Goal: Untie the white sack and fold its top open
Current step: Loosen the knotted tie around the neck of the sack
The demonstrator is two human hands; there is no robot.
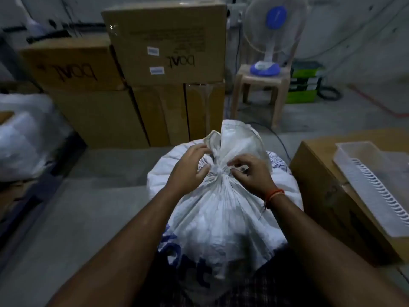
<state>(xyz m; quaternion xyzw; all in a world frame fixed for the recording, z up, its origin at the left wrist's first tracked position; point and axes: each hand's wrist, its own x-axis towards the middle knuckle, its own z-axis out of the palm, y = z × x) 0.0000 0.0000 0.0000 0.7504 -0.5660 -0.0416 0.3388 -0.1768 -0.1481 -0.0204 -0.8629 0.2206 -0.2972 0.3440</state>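
**Currently working the knot: sack neck tied, top not yet open**

I am holding the white sack (221, 218) upright against my lap, on the grey floor (88, 207). My left hand (190, 169) is pressing loosely curled fingers against the tied neck (219, 172); my right hand (250, 171) is pinching at the tie from the other side. Neither is gripping firmly.

Risks, as I am judging them: pulling the wrong strand is likely tightening the knot; tugging hard is risking a tear in the woven fabric or tipping the full sack.

Surroundings: stacked cardboard boxes (155, 63) are standing behind, a table fan (270, 41) is sitting on a plastic stool (259, 85), and a clear tray (371, 185) is resting on a carton to my right. Lighting is dim.
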